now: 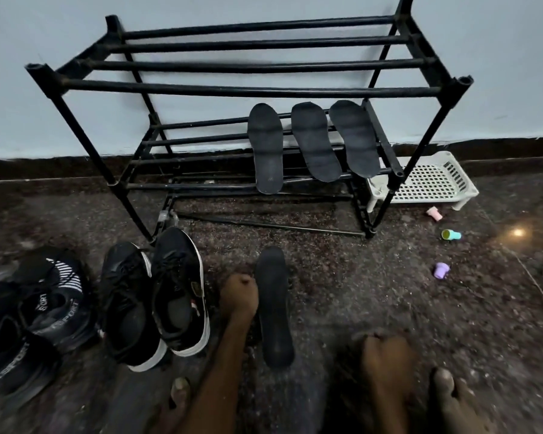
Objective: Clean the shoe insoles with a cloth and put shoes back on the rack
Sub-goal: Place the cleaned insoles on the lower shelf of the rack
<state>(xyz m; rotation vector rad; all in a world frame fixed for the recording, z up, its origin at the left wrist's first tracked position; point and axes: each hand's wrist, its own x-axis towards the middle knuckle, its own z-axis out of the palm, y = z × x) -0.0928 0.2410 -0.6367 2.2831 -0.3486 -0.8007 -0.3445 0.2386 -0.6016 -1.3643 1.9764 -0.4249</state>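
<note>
Shoes stand on the floor at left. Your left hand, fingers curled, sits against the left edge of the floor insole, which runs lengthwise from you toward the rack. Whether the hand grips it is unclear. Three more insoles lie on the rack. Your right hand, blurred and curled, is farther away, and its hold is unreadable.
</note>
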